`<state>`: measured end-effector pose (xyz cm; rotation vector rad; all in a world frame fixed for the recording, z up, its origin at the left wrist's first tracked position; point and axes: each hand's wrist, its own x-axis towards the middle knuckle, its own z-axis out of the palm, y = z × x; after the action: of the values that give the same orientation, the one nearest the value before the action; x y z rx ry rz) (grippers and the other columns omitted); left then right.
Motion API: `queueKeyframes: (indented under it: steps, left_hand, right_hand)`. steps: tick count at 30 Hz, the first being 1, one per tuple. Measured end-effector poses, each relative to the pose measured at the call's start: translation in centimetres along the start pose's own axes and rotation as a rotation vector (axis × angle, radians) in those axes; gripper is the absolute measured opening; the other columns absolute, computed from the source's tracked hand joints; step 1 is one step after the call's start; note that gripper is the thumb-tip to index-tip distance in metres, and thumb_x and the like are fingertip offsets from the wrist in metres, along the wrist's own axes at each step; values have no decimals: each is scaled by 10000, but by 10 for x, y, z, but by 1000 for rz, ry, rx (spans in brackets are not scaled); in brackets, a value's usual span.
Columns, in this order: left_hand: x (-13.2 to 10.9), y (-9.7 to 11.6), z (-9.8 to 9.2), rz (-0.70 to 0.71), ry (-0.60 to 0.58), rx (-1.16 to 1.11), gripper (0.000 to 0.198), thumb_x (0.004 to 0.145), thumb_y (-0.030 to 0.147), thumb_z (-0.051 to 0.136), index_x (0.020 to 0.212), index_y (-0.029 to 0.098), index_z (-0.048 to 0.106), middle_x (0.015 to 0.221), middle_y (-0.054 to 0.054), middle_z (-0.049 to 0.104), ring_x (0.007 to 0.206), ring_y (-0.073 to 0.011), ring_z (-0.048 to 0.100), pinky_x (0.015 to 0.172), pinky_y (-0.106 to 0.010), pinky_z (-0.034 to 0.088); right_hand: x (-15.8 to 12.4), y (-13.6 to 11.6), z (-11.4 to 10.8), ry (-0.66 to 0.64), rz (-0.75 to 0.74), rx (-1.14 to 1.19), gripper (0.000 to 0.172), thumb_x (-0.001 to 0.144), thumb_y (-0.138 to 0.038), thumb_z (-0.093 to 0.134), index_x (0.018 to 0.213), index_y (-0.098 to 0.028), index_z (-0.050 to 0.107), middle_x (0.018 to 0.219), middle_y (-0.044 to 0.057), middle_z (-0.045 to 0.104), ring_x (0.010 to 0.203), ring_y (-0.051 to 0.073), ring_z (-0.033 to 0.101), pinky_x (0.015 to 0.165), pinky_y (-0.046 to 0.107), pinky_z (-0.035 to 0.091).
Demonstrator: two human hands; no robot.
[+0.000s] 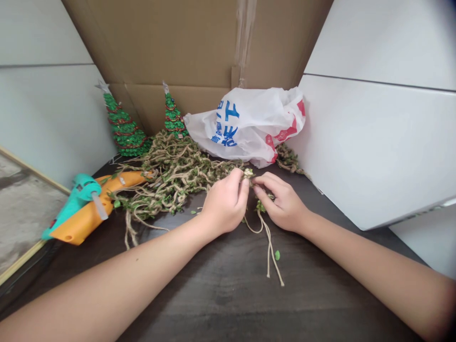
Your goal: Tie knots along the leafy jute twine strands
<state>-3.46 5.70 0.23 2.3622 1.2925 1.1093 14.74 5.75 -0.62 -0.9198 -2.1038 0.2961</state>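
Note:
My left hand (226, 202) and my right hand (281, 202) pinch a leafy jute twine strand (249, 176) between their fingertips, close together. Two loose twine ends (268, 247) hang from it toward me across the table. Behind my left hand lies a tangled heap of jute twine with small green leaves (171, 173). An orange and teal hot glue gun (83, 213) lies on its side left of the heap, with twine over its barrel. Two small green sequined cone trees (123, 126) (173, 116) stand behind the heap.
A white plastic bag with blue and red print (245, 126) sits at the back, with more twine at its right. Cardboard (178, 42) stands behind it. White panels (377, 142) rise at the right. A wood-framed board (21, 213) leans at the left of the dark wood table (228, 304).

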Motion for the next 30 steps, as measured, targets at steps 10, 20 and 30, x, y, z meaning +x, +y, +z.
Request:
queueKeyframes:
  steps: [10,20,30]
  left_hand:
    - [0,2,-2,40,-58,79,273,1046,283,298,806,215,409,731,-4,581,642,-167,538,624,-311,342]
    - [1,4,0,41,-59,119,269,1010,293,413,761,199,452,771,-10,610,693,-166,552,663,-319,366]
    - [0,4,0,34,-74,163,265,984,277,434,744,189,503,823,-28,610,778,-187,546,731,-350,363]
  right_hand:
    - [0,1,0,-24,-14,24,170,1001,-177,454,1083,-200,601,902,51,563,851,188,553,780,353,480]
    - [1,-1,-2,-37,35,55,176,996,-164,422,926,-204,579,840,31,496,786,177,510,730,337,445]
    - [-1,-1,-6,93,91,130,205,991,-179,359,841,-214,494,772,14,491,706,169,480,677,332,401]
